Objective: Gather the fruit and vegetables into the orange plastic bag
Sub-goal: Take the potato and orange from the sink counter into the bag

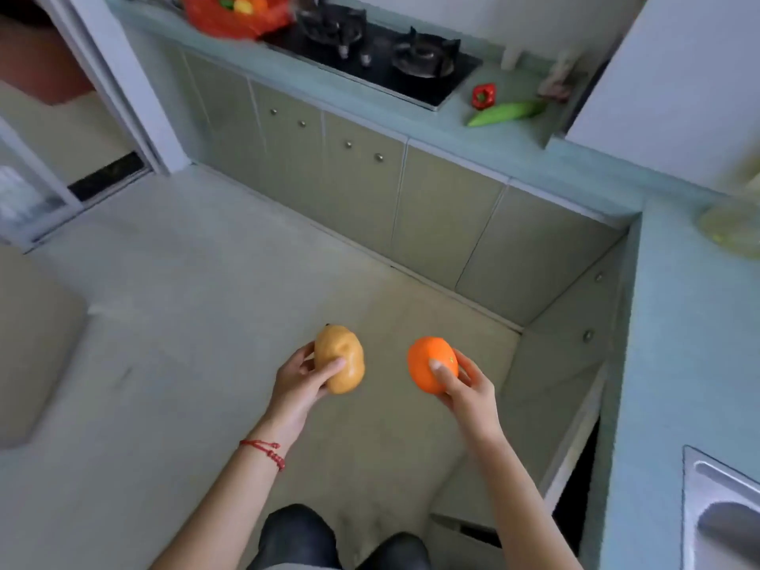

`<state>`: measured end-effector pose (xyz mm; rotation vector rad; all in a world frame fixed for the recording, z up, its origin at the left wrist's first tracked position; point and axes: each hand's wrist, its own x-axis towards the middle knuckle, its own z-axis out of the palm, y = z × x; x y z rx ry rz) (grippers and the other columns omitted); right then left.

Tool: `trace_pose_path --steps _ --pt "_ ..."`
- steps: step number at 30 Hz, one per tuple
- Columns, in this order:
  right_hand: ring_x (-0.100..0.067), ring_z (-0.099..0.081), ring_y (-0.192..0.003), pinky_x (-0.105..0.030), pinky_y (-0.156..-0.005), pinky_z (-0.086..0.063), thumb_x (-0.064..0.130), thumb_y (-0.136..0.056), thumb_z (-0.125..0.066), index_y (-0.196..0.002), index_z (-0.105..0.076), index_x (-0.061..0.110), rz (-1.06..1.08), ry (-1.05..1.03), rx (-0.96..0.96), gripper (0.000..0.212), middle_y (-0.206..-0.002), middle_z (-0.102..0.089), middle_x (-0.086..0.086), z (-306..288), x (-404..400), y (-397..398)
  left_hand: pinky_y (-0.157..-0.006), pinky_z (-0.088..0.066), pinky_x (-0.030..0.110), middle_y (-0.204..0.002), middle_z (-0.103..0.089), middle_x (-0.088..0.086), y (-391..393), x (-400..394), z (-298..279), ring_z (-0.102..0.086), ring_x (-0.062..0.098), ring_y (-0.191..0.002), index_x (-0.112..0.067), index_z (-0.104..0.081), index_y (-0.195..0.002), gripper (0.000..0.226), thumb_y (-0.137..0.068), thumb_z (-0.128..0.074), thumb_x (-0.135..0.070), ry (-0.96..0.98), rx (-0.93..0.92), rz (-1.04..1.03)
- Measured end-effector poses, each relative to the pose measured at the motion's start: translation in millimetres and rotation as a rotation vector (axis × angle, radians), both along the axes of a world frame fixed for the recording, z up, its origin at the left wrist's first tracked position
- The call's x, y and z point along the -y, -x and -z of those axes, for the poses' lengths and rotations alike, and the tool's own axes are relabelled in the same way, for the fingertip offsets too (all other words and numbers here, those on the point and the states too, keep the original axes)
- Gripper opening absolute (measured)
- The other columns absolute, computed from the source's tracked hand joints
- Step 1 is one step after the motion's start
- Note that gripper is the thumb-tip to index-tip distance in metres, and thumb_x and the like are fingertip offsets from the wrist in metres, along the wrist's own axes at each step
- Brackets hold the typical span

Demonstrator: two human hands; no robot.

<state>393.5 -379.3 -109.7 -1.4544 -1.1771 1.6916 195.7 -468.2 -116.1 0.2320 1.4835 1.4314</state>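
Orange plastic bag (236,14): translucent, crumpled, resting on the far-left end of the countertop, just left of the stove; green, yellow and orange items show inside it. Potato (340,359): tan, oblong, dented, held in the left hand (298,380) above the floor. Orange (431,365): round, bright, held in the right hand (466,390), near the potato but apart from it. Red pepper (484,95) and green cucumber (505,113): lying close together on the countertop right of the stove.
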Motion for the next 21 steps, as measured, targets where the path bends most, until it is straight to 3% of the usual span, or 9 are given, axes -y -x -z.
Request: trace_pose_path --steps 3,8,13,18,21 --pt "-0.022 -0.063 -0.102 -0.042 -0.091 -0.052 0.023 -0.079 -0.069 -0.122 -0.054 0.011 -0.101 0.005 -0.014 0.048 -0.104 -0.065 -0.002 1.1 -11.6 35.0 -0.080 -0.052 0.031 -0.114 -0.059 0.015 25.4 7.4 -1.9 -0.059 0.025 -0.100 -0.007 -0.048 -0.125 0.048 -0.080 -0.063 -0.002 0.034 -0.013 -0.121" --pt "-0.023 -0.062 -0.099 -0.042 -0.091 -0.052 0.019 -0.079 -0.069 -0.122 -0.053 0.011 -0.197 0.023 -0.027 0.046 -0.096 -0.063 0.003 4.3 -34.2 99.2 -0.059 -0.055 0.019 -0.112 -0.059 0.015 76.2 3.4 0.0 -0.059 0.025 -0.097 -0.008 -0.048 -0.126 0.049 -0.080 -0.065 -0.005 0.056 -0.044 -0.238" --pt "-0.016 -0.062 -0.092 -0.039 -0.089 -0.052 0.018 -0.079 -0.068 -0.121 -0.053 0.014 -0.235 0.020 -0.043 0.045 -0.094 -0.062 0.006 7.1 -71.4 177.4 -0.070 -0.052 0.028 -0.118 -0.059 0.016 146.5 -24.5 6.4 -0.060 0.027 -0.101 -0.009 -0.047 -0.126 0.054 -0.077 -0.068 -0.009 0.048 -0.060 -0.295" --pt "-0.025 -0.060 -0.101 -0.035 -0.083 -0.051 0.017 -0.080 -0.068 -0.125 -0.051 0.009 -0.232 0.011 -0.070 0.049 -0.111 -0.059 -0.011 -2.9 -117.3 272.2 -0.065 -0.055 0.022 -0.116 -0.058 0.014 235.2 -64.8 -4.5 -0.061 0.023 -0.097 -0.009 -0.046 -0.128 0.056 -0.077 -0.069 -0.010 0.022 -0.089 -0.327" --pt "-0.025 -0.059 -0.101 -0.034 -0.081 -0.050 0.017 -0.081 -0.067 -0.123 -0.052 0.009 -0.233 -0.002 -0.097 0.045 -0.112 -0.058 -0.012 -15.7 -143.8 325.0 -0.078 -0.051 0.031 -0.120 -0.057 0.015 289.1 -86.2 -11.4 -0.059 0.027 -0.104 -0.009 -0.045 -0.129 0.058 -0.076 -0.070 -0.011 0.032 -0.097 -0.330"
